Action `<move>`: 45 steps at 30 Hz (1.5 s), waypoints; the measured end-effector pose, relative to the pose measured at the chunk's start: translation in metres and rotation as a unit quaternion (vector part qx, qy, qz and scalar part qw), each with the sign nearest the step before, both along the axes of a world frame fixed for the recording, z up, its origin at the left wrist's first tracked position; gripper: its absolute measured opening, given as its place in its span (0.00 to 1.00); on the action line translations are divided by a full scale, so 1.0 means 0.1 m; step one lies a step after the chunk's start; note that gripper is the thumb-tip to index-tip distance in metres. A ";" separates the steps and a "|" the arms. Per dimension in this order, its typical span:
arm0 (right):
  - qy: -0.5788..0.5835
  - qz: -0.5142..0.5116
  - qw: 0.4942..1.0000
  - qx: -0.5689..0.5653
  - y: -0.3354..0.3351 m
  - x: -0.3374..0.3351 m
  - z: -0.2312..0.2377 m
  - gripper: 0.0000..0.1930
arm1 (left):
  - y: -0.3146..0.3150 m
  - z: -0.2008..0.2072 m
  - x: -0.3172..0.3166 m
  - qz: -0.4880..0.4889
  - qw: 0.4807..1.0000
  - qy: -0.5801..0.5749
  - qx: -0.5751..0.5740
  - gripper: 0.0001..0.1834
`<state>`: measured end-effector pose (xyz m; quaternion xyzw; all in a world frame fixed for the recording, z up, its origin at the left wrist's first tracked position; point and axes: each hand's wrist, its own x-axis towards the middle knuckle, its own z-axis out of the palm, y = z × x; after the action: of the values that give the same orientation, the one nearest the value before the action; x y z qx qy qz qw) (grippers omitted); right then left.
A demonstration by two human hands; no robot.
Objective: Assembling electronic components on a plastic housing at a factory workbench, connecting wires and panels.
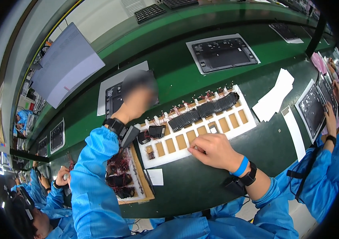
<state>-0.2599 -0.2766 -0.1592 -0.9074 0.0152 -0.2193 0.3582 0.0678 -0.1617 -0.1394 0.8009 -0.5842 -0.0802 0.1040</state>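
Observation:
My left hand [138, 96] reaches over a dark flat device housing [113, 97] that lies on a white sheet on the green belt. A grey blur covers its fingers, so whether they hold anything is hidden. My right hand [218, 151] is closed, thumb and fingertips pinched together at the near edge of a white foam tray [168, 160]. Anything inside that pinch is too small to make out. Packed in the tray's far part is a row of small black parts [203, 111] with thin red wires. A few more black parts [156, 131] sit at its left end; many near compartments show brown bottoms.
A second tray [137, 187] of wired black parts stands beside my left sleeve. Another housing [225, 53] lies farther along the belt. White paper sheets [274, 95] are right of the foam tray. Co-workers sit on both sides; one holds a housing [311, 109] at right.

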 end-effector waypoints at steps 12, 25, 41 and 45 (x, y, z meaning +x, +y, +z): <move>-0.006 -0.008 1.000 -0.006 0.03 0.02 0.01 0.07 | 0.21 -0.12 -0.05 0.010 0.996 -0.065 0.067 0.33; -0.035 0.076 0.996 0.027 0.01 0.23 0.92 0.06 | 0.10 -0.15 -0.01 0.096 0.989 0.010 -0.112 0.21; 0.011 0.113 0.953 -0.281 0.16 0.96 0.37 0.19 | 0.39 -0.29 0.17 0.081 0.952 0.272 -0.112 0.36; -0.017 0.137 0.943 -0.304 0.12 0.98 0.36 0.15 | 0.43 -0.17 0.29 0.064 0.983 0.166 -0.032 0.38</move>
<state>-0.1624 -0.2641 -0.1236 -0.9625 -0.1828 -0.1779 0.0924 0.0972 -0.1187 -0.1564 0.8083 -0.5085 -0.1865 0.2307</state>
